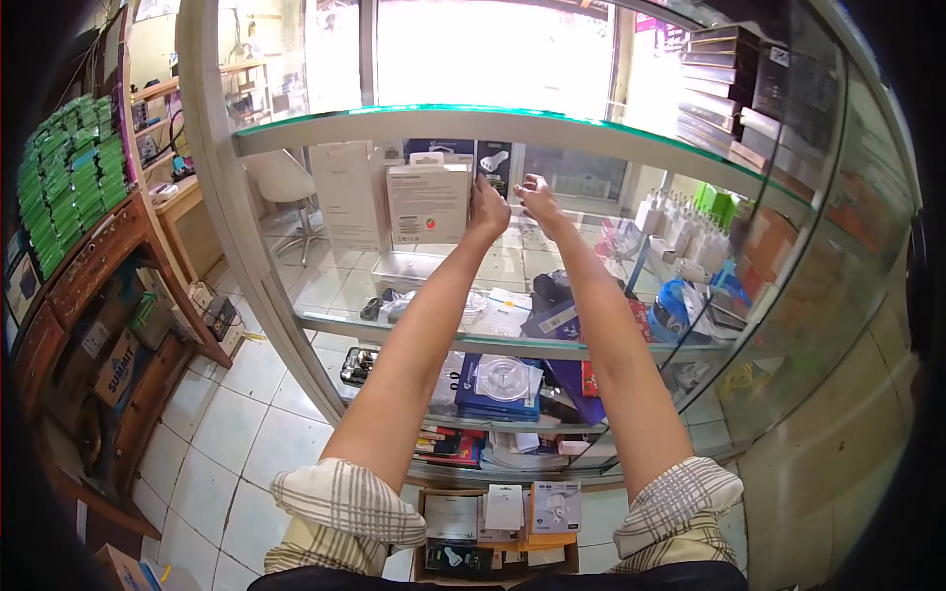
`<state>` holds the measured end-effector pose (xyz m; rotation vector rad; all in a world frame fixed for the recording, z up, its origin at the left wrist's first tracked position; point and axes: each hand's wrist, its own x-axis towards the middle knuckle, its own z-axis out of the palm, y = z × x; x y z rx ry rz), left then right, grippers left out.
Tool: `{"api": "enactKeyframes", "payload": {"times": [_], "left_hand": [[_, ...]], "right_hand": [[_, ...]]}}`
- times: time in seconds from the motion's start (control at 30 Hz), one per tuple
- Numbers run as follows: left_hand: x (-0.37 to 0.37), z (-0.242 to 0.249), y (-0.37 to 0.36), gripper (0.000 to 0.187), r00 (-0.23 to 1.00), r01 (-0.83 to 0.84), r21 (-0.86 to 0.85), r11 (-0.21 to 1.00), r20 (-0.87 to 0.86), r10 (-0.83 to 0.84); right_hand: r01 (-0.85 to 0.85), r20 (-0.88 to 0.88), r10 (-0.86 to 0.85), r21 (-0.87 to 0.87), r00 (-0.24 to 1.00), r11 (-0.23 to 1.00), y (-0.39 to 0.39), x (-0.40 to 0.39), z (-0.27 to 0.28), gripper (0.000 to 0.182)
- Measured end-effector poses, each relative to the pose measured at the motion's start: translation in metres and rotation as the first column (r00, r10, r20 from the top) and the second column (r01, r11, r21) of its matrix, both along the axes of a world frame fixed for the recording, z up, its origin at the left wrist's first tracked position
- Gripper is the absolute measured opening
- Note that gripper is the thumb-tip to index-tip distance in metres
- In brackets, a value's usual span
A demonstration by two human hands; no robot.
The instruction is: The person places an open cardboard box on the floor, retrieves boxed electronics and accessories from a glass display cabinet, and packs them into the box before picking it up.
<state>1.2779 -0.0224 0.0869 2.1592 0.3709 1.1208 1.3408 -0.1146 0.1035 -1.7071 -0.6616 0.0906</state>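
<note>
In a glass display case, my left hand [490, 209] closes at the lower part of a small black box [494, 161] printed with a white car charger. The box stands upright beside a larger pale box [429, 202] with printed text, and a taller white box [348, 197] is further left. My right hand [539, 203] hovers just right of the black box, holding nothing, its fingers apart and loosely bent. Under my arms the glass shelf carries a clear plastic case [419, 268], cables and packets.
White bottle-like items [680, 231] crowd the shelf's right side. A glass pane and metal frame [232, 177] bound the case. Lower shelves hold blue boxes [498, 389]; a carton [503, 517] of boxed accessories sits below. Green bundles [74, 177] top a wooden cabinet at left.
</note>
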Motion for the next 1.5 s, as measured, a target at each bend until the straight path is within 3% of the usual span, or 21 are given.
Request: {"api": "enactKeyframes", "payload": {"times": [0.13,0.2,0.23,0.27,0.33,0.4,0.47,0.53,0.6,0.67,0.73,0.8,0.87,0.93,1.07,1.13,1.2,1.23,1.27,1.4,1.5], "left_hand": [[0.010,-0.005,0.000,0.063,1.000,0.005,-0.007,1.000,0.008,-0.005],[0.010,-0.006,-0.007,0.067,1.000,-0.020,0.004,1.000,0.004,0.020],[0.008,-0.009,-0.008,0.068,1.000,-0.014,0.049,0.999,0.028,0.013],[0.005,-0.012,-0.008,0.068,0.999,-0.009,0.093,0.996,0.051,0.004],[0.011,-0.016,-0.003,0.068,0.997,0.033,0.070,0.997,0.066,-0.038],[0.018,-0.020,-0.003,0.065,0.990,-0.042,0.082,0.996,0.140,0.030],[0.013,-0.016,-0.004,0.061,0.984,-0.079,0.092,0.993,0.168,0.062],[0.009,-0.013,-0.001,0.056,0.989,0.075,0.006,0.997,0.126,-0.075],[0.000,-0.013,-0.003,0.054,0.986,0.114,0.009,0.993,0.118,-0.114],[-0.020,-0.001,-0.018,0.055,0.991,0.123,-0.051,0.991,-0.040,-0.125],[-0.028,0.004,-0.031,0.058,0.982,0.168,-0.088,0.982,-0.068,-0.174],[-0.042,0.003,-0.047,0.063,0.985,0.119,0.018,0.993,-0.131,-0.116],[-0.083,0.011,-0.067,0.065,0.973,0.156,0.033,0.987,-0.179,-0.148],[-0.107,0.007,-0.084,0.052,0.996,0.083,0.176,0.981,-0.029,-0.079],[-0.212,0.011,-0.114,0.045,0.992,0.004,0.145,0.989,0.123,-0.022],[-0.256,0.008,-0.116,0.047,0.950,0.167,0.166,0.972,0.235,-0.204],[-0.300,0.001,-0.120,0.052,0.944,0.220,0.164,0.962,0.212,-0.253],[-0.322,-0.005,-0.123,0.055,0.901,0.418,-0.081,0.905,0.162,-0.402],[-0.343,-0.011,-0.125,0.057,0.826,0.560,-0.326,0.762,0.157,-0.541],[-0.420,-0.067,-0.133,0.052,0.779,0.568,-0.526,0.632,0.097,-0.620],[-0.445,-0.147,-0.135,0.046,0.832,0.469,-0.730,0.496,0.178,-0.525]], "right_hand": [[-0.099,0.053,0.099,-0.013,0.994,0.995,0.019,0.021,-0.002,0.066],[-0.182,-0.008,0.182,-0.009,0.983,0.983,0.022,0.013,0.007,0.068],[-0.212,-0.106,0.224,0.114,0.969,0.971,0.021,0.003,0.010,0.067],[-0.217,-0.118,0.230,0.109,0.966,0.970,0.024,0.002,0.008,0.067],[-0.142,-0.047,0.146,0.082,0.988,0.986,0.028,0.010,0.007,0.061],[-0.102,0.007,0.102,0.065,0.995,0.993,0.034,0.019,0.004,0.055],[0.068,0.157,-0.059,-0.055,0.986,0.996,0.042,0.030,-0.005,0.052],[0.140,0.218,-0.129,-0.034,0.967,0.990,0.035,0.012,0.000,0.048],[0.221,0.263,-0.201,-0.047,0.944,0.974,0.022,-0.001,0.005,0.047],[0.241,0.265,-0.222,-0.039,0.938,0.970,0.010,-0.013,0.006,0.045],[0.268,0.170,-0.268,0.023,0.948,0.963,-0.005,-0.030,0.002,0.044],[0.259,0.078,-0.267,0.094,0.961,0.961,-0.024,-0.050,0.000,0.044],[0.201,-0.120,-0.178,0.216,0.977,0.955,-0.042,-0.072,0.002,0.037],[0.091,-0.185,-0.038,0.289,0.982,0.953,-0.075,-0.141,0.019,0.030],[0.054,-0.203,0.009,0.302,0.979,0.952,-0.128,-0.235,0.019,0.033],[-0.103,-0.185,0.155,0.264,0.970,0.959,-0.153,-0.288,0.013,0.038],[-0.144,-0.239,0.198,0.225,0.951,0.964,-0.171,-0.339,0.001,0.044],[-0.166,-0.286,0.217,0.190,0.933,0.968,-0.179,-0.364,-0.007,0.040],[-0.192,-0.330,0.235,0.158,0.914,0.969,-0.185,-0.385,-0.016,0.036],[-0.337,-0.567,0.383,0.188,0.730,0.922,-0.207,-0.435,-0.073,0.036],[-0.312,-0.648,0.330,0.147,0.687,0.939,-0.214,-0.454,-0.135,0.037]]}}
